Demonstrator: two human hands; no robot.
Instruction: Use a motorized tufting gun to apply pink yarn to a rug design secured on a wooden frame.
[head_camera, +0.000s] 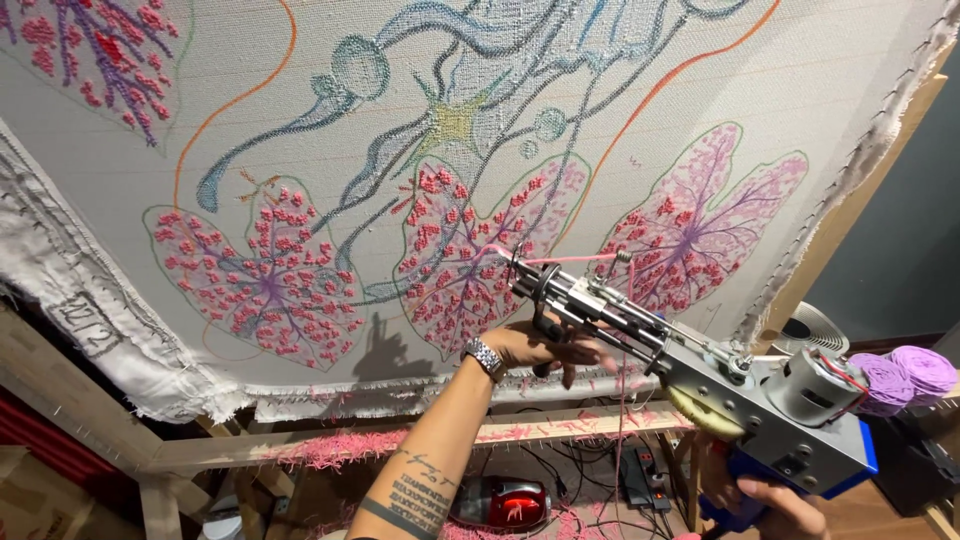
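Head view, looking up along a stretched backing cloth (300, 110) on a wooden frame (400, 440). Tufting gun (690, 370) held in both hands, long axis running from lower right to upper left, needle tip (512, 262) at or just short of the cloth, contact not clear, at the right edge of the middle pink leaf (455, 265). Left hand (545, 350) under the front of the gun, fingers curled up and clamped around the forward grip, wristwatch (485, 355) on the wrist, tattooed forearm (420, 470) rising from below. Right hand (775, 510) low at the frame edge, closed on the blue rear handle (745, 495), only partly in view. Left hand nearer the needle and the cloth; right hand well back, behind the motor (810, 385). Pink yarn (570, 259) strung from the needle back along the top of the gun, then hanging down beside it. Leaf at left (265, 275) and leaf at right (690, 225) flanking the middle one, both filled with pink and purple tufts. Purple yarn cones (905, 375) just behind the motor. Pink fluff (330, 450) along the lower frame rail. Red and black device (500, 500) on the floor below, kind not clear.
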